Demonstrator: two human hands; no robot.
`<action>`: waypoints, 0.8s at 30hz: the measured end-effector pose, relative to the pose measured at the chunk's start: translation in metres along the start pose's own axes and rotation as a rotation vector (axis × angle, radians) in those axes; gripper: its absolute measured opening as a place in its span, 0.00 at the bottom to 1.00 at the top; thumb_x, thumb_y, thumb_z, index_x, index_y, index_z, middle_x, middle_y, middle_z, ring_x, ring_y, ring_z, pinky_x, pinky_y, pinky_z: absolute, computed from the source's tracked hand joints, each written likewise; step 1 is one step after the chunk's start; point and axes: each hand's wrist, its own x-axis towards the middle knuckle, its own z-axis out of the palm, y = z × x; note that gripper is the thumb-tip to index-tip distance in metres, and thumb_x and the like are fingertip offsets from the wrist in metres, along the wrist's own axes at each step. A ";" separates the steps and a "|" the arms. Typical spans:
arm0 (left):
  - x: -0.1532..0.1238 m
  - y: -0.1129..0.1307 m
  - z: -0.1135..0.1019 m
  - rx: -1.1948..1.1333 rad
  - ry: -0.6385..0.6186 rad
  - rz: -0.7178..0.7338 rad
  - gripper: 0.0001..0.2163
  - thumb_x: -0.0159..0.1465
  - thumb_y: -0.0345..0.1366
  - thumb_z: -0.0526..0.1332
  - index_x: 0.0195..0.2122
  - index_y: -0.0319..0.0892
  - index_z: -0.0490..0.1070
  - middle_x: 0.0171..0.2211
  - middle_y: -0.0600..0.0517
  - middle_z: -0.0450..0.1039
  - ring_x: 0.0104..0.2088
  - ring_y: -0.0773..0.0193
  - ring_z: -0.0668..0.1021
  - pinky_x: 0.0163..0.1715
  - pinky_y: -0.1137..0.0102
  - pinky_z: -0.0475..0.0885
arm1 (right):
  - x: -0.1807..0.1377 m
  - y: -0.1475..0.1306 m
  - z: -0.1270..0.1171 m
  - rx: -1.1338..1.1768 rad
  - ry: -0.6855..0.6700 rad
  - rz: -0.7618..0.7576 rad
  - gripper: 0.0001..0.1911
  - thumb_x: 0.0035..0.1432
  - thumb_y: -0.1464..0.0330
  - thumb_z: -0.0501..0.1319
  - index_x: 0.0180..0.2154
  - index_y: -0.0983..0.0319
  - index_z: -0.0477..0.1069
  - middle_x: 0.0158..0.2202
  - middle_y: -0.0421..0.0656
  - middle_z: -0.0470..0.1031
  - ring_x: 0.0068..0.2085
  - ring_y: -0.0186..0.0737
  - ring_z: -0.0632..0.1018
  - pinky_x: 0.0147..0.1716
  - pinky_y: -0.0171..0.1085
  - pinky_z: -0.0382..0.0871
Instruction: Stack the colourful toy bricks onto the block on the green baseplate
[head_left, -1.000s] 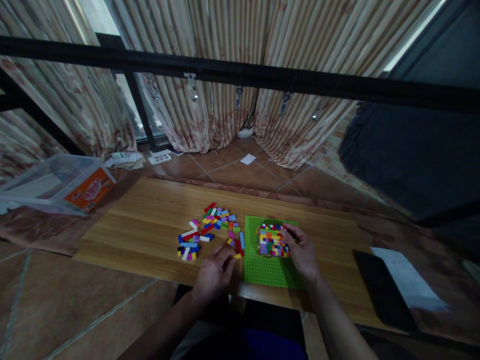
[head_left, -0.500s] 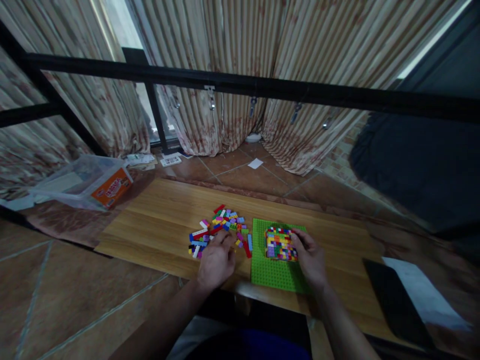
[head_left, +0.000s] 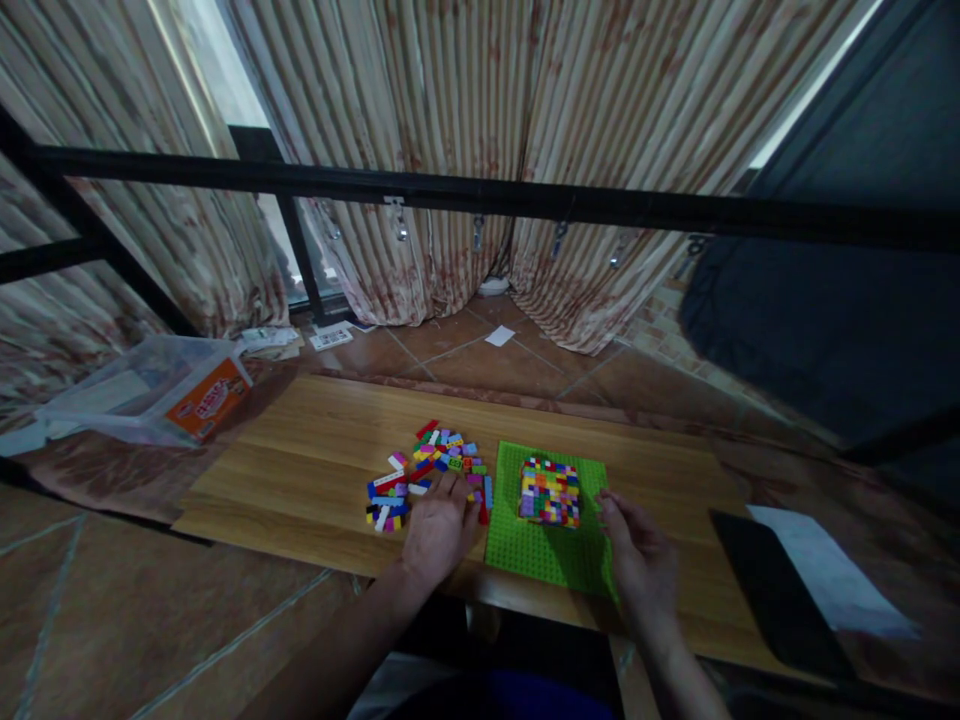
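A green baseplate (head_left: 540, 555) lies on the wooden tabletop (head_left: 315, 450) and carries a square block of many-coloured bricks (head_left: 550, 492). Left of it is a loose pile of small coloured bricks (head_left: 431, 465). My left hand (head_left: 439, 530) lies palm down at the near edge of the pile. Its fingers are stretched out and touch the closest bricks. My right hand (head_left: 641, 555) sits at the plate's right front corner, with its fingers curled onto the plate's edge and apart from the brick block.
A clear plastic box with an orange label (head_left: 157, 400) stands off the table's left end. A dark flat slab (head_left: 772, 595) and a white sheet (head_left: 832, 570) lie at the right. A black metal bar (head_left: 480, 195) crosses in front of striped curtains. Tiled floor lies below.
My right hand has left the brick block and drawn back to the plate's right front corner. My left hand went forward onto the pile, then back to its near edge. The view shifted.
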 end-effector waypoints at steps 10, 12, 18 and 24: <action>-0.038 0.049 -0.004 -0.780 -0.195 -0.184 0.02 0.60 0.32 0.56 0.32 0.45 0.67 0.28 0.55 0.73 0.30 0.67 0.76 0.30 0.75 0.69 | -0.077 -0.020 0.035 0.097 -0.424 0.056 0.16 0.54 0.56 0.61 0.39 0.58 0.78 0.38 0.45 0.79 0.40 0.46 0.79 0.39 0.40 0.73; -0.040 0.052 -0.004 -0.893 -0.216 -0.237 0.02 0.59 0.31 0.57 0.31 0.44 0.67 0.28 0.55 0.72 0.30 0.67 0.76 0.31 0.75 0.69 | -0.079 -0.016 0.034 0.113 -0.436 0.075 0.16 0.54 0.56 0.61 0.38 0.58 0.78 0.37 0.45 0.79 0.38 0.45 0.79 0.38 0.39 0.73; -0.037 0.053 -0.001 -1.067 -0.250 -0.331 0.01 0.57 0.33 0.59 0.29 0.42 0.69 0.26 0.55 0.70 0.28 0.69 0.73 0.30 0.75 0.68 | -0.077 -0.014 0.026 0.034 -0.402 0.008 0.13 0.56 0.58 0.60 0.37 0.57 0.79 0.35 0.44 0.79 0.35 0.42 0.78 0.33 0.35 0.71; -0.035 0.060 0.005 -1.103 -0.259 -0.394 0.03 0.57 0.34 0.60 0.30 0.41 0.70 0.26 0.54 0.71 0.27 0.68 0.73 0.28 0.75 0.67 | -0.076 -0.014 0.026 -0.067 -0.313 -0.164 0.12 0.59 0.62 0.58 0.38 0.57 0.78 0.35 0.44 0.78 0.37 0.41 0.78 0.36 0.36 0.71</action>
